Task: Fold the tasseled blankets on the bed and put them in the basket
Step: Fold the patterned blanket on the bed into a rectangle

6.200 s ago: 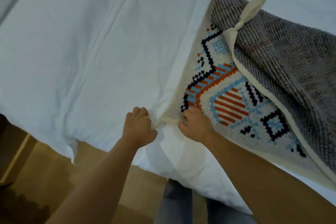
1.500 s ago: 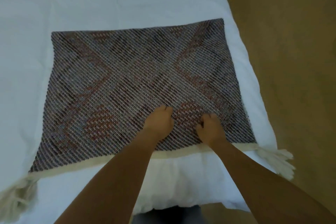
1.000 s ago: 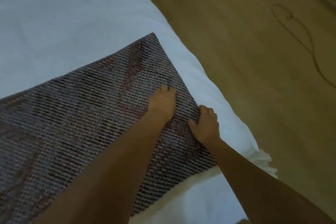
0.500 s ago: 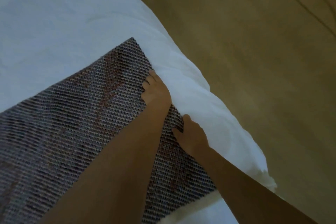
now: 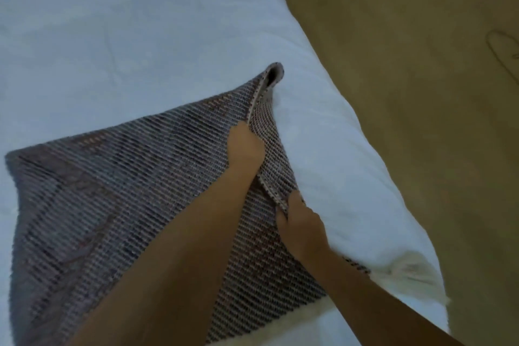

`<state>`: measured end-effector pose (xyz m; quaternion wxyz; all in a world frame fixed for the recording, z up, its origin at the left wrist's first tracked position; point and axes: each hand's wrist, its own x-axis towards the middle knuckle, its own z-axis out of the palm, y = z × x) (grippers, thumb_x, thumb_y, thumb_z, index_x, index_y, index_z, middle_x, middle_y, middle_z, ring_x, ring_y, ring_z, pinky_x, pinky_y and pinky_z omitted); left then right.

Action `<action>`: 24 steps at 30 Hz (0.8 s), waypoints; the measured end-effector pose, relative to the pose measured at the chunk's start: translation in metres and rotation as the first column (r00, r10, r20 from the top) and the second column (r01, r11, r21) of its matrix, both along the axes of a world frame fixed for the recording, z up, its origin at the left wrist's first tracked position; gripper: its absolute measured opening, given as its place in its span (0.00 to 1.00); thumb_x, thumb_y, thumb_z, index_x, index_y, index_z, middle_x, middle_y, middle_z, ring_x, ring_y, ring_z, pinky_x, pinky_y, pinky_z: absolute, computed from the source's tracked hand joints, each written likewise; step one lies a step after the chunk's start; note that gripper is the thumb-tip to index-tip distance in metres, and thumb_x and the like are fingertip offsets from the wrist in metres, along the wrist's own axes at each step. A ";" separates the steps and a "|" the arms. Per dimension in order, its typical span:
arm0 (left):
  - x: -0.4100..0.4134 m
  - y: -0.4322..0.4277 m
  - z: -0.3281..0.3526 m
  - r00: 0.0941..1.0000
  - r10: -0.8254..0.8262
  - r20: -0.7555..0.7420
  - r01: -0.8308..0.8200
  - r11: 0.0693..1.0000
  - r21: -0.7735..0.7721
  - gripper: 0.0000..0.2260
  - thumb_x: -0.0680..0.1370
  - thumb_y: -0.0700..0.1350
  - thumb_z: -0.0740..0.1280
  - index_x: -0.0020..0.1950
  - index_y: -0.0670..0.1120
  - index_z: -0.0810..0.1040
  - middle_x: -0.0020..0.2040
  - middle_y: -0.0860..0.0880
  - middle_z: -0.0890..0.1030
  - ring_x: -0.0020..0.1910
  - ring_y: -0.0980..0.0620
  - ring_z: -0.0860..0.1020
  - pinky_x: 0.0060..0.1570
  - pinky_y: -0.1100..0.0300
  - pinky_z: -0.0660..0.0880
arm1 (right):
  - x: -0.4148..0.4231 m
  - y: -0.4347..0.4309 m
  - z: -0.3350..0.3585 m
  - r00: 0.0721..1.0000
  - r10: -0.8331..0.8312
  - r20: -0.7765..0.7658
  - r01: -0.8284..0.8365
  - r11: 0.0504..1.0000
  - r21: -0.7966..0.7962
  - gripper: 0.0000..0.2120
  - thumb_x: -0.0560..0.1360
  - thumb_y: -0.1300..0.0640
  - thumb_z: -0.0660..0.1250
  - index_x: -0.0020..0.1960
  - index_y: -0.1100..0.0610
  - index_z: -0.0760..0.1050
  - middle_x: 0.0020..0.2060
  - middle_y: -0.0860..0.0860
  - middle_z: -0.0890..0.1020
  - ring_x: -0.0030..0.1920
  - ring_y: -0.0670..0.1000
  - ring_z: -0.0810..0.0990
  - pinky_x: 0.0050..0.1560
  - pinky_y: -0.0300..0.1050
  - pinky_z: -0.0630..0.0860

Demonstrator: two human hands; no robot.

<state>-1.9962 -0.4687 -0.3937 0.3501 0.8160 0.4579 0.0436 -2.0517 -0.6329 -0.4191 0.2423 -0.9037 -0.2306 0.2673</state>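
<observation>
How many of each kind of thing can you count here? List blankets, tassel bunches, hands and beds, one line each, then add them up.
woven blanket: 1
tassel bunch in view: 1
hands: 2, the left hand and the right hand, both holding the blanket's raised edge
bed: 1
Total: 5

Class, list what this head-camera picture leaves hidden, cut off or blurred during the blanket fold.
1. Head view: fingertips of the left hand, tucked under the lifted blanket edge.
2. Head view: the blanket's near-left corner, cut off by the bottom edge of the picture.
3. Head view: the tassel, blurred.
4. The basket: outside the frame.
</observation>
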 end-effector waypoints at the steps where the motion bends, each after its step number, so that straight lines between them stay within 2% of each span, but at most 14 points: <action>1: -0.017 0.013 0.005 1.000 0.022 0.013 -0.021 0.999 -0.024 0.09 0.78 0.34 0.55 0.51 0.35 0.74 0.51 0.36 0.77 0.47 0.43 0.75 0.45 0.55 0.70 | -0.014 0.014 0.005 1.000 0.015 -0.011 -0.015 1.000 -0.015 0.19 0.79 0.52 0.56 0.64 0.62 0.64 0.50 0.60 0.80 0.47 0.61 0.79 0.45 0.51 0.73; 3: -0.052 0.042 0.013 0.997 0.066 0.044 -0.063 0.996 -0.071 0.08 0.78 0.35 0.55 0.47 0.37 0.73 0.48 0.37 0.77 0.43 0.44 0.72 0.37 0.59 0.64 | -0.045 0.044 0.015 0.999 0.052 -0.014 -0.053 0.998 -0.032 0.17 0.79 0.51 0.55 0.63 0.61 0.64 0.51 0.59 0.80 0.50 0.60 0.79 0.49 0.51 0.74; 4: -0.071 0.057 0.017 0.994 0.090 0.065 -0.083 0.992 -0.096 0.08 0.78 0.35 0.55 0.42 0.39 0.72 0.45 0.38 0.76 0.42 0.44 0.71 0.35 0.59 0.61 | -0.064 0.059 0.019 0.997 0.071 -0.006 -0.071 0.997 -0.026 0.16 0.79 0.51 0.55 0.62 0.60 0.64 0.50 0.58 0.80 0.49 0.59 0.80 0.48 0.51 0.74; 6: -0.110 0.088 0.023 0.984 0.144 0.106 -0.128 0.981 -0.148 0.12 0.77 0.34 0.55 0.34 0.44 0.65 0.37 0.44 0.72 0.40 0.47 0.69 0.33 0.59 0.59 | -0.106 0.091 0.027 0.994 0.111 0.019 -0.111 0.994 -0.014 0.15 0.79 0.51 0.54 0.61 0.60 0.64 0.49 0.58 0.80 0.47 0.58 0.80 0.47 0.49 0.75; 8: -0.151 0.120 0.025 0.971 0.209 0.117 -0.182 0.962 -0.205 0.12 0.77 0.33 0.54 0.34 0.44 0.65 0.35 0.46 0.69 0.39 0.48 0.69 0.36 0.58 0.62 | -0.151 0.123 0.031 0.988 0.151 0.039 -0.151 0.989 -0.008 0.17 0.80 0.51 0.54 0.64 0.59 0.63 0.47 0.56 0.81 0.44 0.56 0.80 0.42 0.45 0.75; 10: -0.196 0.156 0.025 0.962 0.249 0.113 -0.217 0.947 -0.236 0.12 0.78 0.34 0.54 0.36 0.43 0.66 0.35 0.46 0.69 0.35 0.47 0.67 0.34 0.56 0.62 | -0.195 0.161 0.032 0.980 0.197 0.023 -0.197 0.980 -0.006 0.19 0.80 0.51 0.54 0.67 0.59 0.60 0.46 0.55 0.81 0.42 0.54 0.81 0.37 0.43 0.73; 13: -0.260 0.206 0.021 0.960 0.271 0.074 -0.250 0.943 -0.218 0.11 0.80 0.36 0.54 0.40 0.45 0.69 0.35 0.47 0.69 0.31 0.50 0.66 0.34 0.54 0.63 | -0.251 0.217 0.030 0.967 0.249 -0.046 -0.250 0.968 -0.001 0.19 0.80 0.52 0.55 0.67 0.59 0.59 0.46 0.57 0.81 0.42 0.56 0.81 0.37 0.47 0.76; 15: -0.302 0.235 0.014 0.950 0.300 0.087 -0.278 0.939 -0.200 0.10 0.79 0.36 0.55 0.43 0.43 0.74 0.38 0.46 0.75 0.37 0.47 0.71 0.39 0.57 0.66 | -0.287 0.248 0.031 0.957 0.276 -0.090 -0.278 0.961 -0.008 0.17 0.80 0.53 0.55 0.66 0.58 0.59 0.46 0.58 0.81 0.42 0.58 0.81 0.38 0.49 0.77; 18: -0.354 0.272 0.005 0.926 0.362 0.107 -0.339 0.921 -0.191 0.13 0.77 0.36 0.56 0.56 0.41 0.78 0.53 0.41 0.80 0.49 0.45 0.75 0.47 0.60 0.68 | -0.335 0.283 0.027 0.940 0.335 -0.064 -0.336 0.942 -0.004 0.18 0.80 0.55 0.54 0.67 0.60 0.58 0.50 0.59 0.81 0.47 0.58 0.82 0.44 0.49 0.77; 22: -0.399 0.311 -0.008 0.902 0.422 0.098 -0.400 0.898 -0.185 0.14 0.78 0.37 0.56 0.58 0.41 0.77 0.56 0.41 0.80 0.53 0.43 0.76 0.52 0.57 0.70 | -0.379 0.319 0.023 0.914 0.403 -0.041 -0.403 0.915 0.008 0.14 0.79 0.55 0.53 0.63 0.60 0.61 0.47 0.59 0.81 0.45 0.56 0.82 0.39 0.45 0.75; 24: -0.411 0.324 -0.014 0.897 0.430 0.102 -0.406 0.893 -0.196 0.14 0.78 0.38 0.56 0.60 0.41 0.76 0.57 0.42 0.79 0.55 0.42 0.76 0.52 0.58 0.68 | -0.392 0.334 0.021 0.919 0.390 -0.059 -0.390 0.921 0.015 0.12 0.79 0.56 0.55 0.60 0.59 0.62 0.47 0.59 0.81 0.45 0.55 0.82 0.39 0.44 0.76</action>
